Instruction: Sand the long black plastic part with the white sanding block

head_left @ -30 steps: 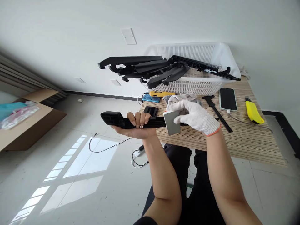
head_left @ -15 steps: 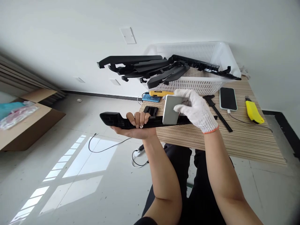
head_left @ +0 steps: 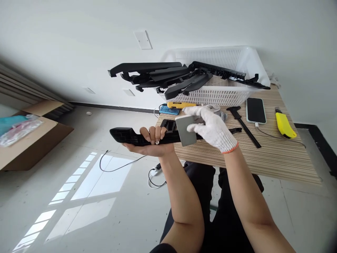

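Note:
My bare left hand (head_left: 155,142), with a ring on one finger, is wrapped round a long black plastic trim piece (head_left: 122,136) from below, holding it level above the table's left edge. My right hand (head_left: 210,128), in a white knit glove with an orange cuff edge, grips a grey rectangular pad (head_left: 186,130) between thumb and fingers. The pad stands tilted across the middle of the trim piece and hides part of it. Whether the two touch I cannot tell. The trim's right end shows beyond the glove.
Several similar black trim pieces lie across a white plastic basket (head_left: 223,94) at the wall. On the wood-grain table (head_left: 284,161) are a yellow tool (head_left: 181,105), a black hammer-shaped tool (head_left: 244,126), a phone (head_left: 256,110) on a cable and a yellow-handled cutter (head_left: 285,123). An open carton (head_left: 34,147) stands left.
My right hand has moved left and slightly down along the trim piece with the grey pad, which is tilted differently. The left hand and trim piece have shifted slightly left.

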`<state>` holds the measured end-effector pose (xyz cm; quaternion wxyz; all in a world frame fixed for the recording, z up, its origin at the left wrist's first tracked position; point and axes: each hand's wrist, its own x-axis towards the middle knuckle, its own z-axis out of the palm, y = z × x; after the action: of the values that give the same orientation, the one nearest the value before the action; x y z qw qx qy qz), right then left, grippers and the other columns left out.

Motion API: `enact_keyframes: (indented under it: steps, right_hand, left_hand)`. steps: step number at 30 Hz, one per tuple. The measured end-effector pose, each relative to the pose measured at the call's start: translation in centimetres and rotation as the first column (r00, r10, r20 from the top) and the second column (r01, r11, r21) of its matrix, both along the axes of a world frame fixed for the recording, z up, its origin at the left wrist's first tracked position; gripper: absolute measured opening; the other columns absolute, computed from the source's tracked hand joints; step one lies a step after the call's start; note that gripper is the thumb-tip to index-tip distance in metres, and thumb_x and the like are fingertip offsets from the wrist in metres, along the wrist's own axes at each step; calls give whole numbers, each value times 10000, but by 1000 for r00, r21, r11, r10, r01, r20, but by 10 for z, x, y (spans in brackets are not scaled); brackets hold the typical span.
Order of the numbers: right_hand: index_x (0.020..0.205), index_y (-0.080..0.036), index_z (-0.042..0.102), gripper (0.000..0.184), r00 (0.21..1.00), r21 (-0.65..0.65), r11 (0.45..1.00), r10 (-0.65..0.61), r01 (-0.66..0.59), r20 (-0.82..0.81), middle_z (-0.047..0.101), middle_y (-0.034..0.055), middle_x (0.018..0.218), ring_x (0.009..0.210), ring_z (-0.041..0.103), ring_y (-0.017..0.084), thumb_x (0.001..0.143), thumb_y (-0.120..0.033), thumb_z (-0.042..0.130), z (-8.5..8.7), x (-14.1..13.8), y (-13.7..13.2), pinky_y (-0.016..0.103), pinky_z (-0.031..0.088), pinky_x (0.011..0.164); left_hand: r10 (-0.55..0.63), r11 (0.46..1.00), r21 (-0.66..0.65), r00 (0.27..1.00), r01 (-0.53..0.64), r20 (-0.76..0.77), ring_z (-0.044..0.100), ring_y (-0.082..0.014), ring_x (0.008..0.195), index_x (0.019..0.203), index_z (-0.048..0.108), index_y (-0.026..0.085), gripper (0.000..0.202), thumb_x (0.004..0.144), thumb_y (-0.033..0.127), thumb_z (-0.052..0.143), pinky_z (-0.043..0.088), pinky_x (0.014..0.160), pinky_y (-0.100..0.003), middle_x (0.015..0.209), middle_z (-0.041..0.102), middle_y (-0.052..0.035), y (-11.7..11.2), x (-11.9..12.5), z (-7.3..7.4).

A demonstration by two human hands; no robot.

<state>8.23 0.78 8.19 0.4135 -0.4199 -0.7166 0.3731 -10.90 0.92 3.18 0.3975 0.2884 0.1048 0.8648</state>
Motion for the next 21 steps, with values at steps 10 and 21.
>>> enact_keyframes:
  steps: [10, 21]
  right_hand:
    - [1264, -314, 684, 444, 998, 87, 994, -58, 60, -24, 674, 6, 1294, 1164, 615, 224, 841, -189, 736, 1, -11, -2, 420, 529, 1056]
    - [1222, -271, 697, 428, 1000, -7, 1000, -17, 18, 8, 672, 40, 1215, 1092, 634, 222, 807, -187, 763, 4, -6, -3, 434, 506, 1064]
  left_hand:
    - [-8, 1000, 10, 1000, 8, 26, 98, -49, 367, 525, 230, 192, 808, 735, 916, 521, 261, 387, -199, 425, 74, 98, 2, -1, -3]
    - [-11, 1000, 17, 1000, 11, 10, 95, -43, 381, 541, 205, 192, 816, 742, 928, 494, 244, 387, -196, 439, 56, 105, 2, -1, -3]
